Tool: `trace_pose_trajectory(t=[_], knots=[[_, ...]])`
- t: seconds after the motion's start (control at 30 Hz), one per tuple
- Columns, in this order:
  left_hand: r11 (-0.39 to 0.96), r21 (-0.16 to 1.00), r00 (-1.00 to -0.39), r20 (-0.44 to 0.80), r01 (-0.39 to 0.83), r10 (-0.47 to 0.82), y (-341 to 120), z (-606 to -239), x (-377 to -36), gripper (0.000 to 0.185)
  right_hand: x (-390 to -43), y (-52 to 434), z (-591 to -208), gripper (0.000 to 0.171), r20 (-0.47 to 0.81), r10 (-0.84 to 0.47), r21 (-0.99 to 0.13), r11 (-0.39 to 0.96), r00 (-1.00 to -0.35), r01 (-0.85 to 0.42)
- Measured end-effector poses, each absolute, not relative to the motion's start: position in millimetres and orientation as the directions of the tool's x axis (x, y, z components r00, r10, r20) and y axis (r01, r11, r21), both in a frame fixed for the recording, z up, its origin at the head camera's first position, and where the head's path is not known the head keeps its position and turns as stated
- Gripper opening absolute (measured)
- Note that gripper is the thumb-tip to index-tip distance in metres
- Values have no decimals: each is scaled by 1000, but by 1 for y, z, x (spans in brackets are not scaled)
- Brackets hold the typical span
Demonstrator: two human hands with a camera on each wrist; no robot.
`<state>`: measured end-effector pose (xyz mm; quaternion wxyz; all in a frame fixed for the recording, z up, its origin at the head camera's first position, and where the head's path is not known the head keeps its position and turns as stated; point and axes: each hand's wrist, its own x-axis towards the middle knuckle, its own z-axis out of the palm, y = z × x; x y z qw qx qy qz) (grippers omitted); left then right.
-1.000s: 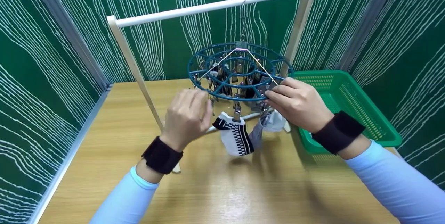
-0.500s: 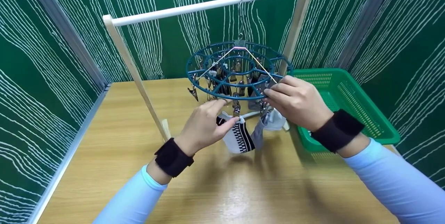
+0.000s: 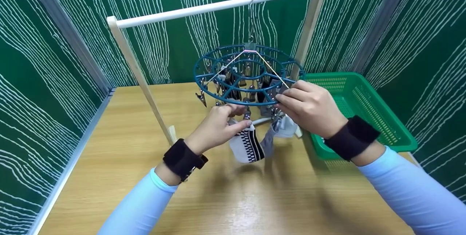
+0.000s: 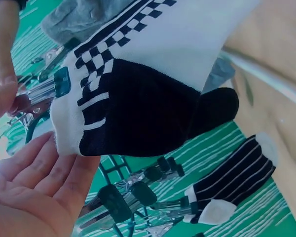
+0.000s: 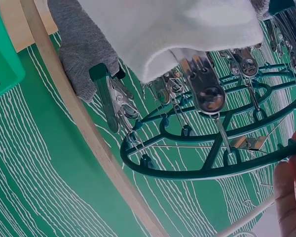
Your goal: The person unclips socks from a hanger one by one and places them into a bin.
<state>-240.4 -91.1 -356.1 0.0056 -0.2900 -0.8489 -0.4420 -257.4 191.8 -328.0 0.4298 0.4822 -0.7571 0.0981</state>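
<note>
a small work booth: green walls (image 3: 182, 54) streaked with white close in on three sides, grey posts (image 3: 67, 27) stand at the corners, and a wood-grain table (image 3: 218, 206) fills the space between.

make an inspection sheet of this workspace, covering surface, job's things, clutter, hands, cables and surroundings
Surface: wood-grain table, glossy reflection near the front.
Job's things: checkered sock and striped sock clipped to a round hanger, hung from a white bar; green basket to the right.
Clutter: nothing seen.
Left hand: at the checkered sock's cuff; whether it pinches, unclear.
Right hand: holds the round hanger's rim.
Cables: nothing seen.
Surroundings: green walls with white lines.
</note>
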Motion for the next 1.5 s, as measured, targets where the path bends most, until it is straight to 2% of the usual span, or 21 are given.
trace_pose_trajectory(t=[0.33, 0.63, 0.9, 1.13, 1.3, 1.4, 1.5], knots=[[384, 775, -825, 298, 503, 479, -90, -355, -240, 29, -255, 190, -328, 14, 759, -632, 245, 501, -157, -830], [402, 755, -831, 335, 518, 444, -92, -354, -239, 21, -250, 193, -330, 19, 731, -642, 228, 550, -232, -803], [413, 754, -836, 322, 511, 445, -93, -353, -239, 20, -242, 193, -335, 26, 788, -583, 171, 517, -199, -839], [413, 770, -849, 305, 487, 431, -94, -354, -238, 21, -226, 195, -339, 36, 834, -478, 48, 563, -277, -825], [400, 772, -844, 316, 494, 433, -94, -357, -240, 20, -216, 194, -350, 26, 870, -383, -66, 531, -309, -845], [404, 771, -846, 316, 493, 430, -95, -357, -241, 20, -209, 192, -360, 21, 857, -382, -118, 506, -345, -855], [405, 769, -846, 319, 494, 427, -96, -357, -241, 20, -201, 188, -372, 24, 820, -422, -161, 477, -386, -864]])
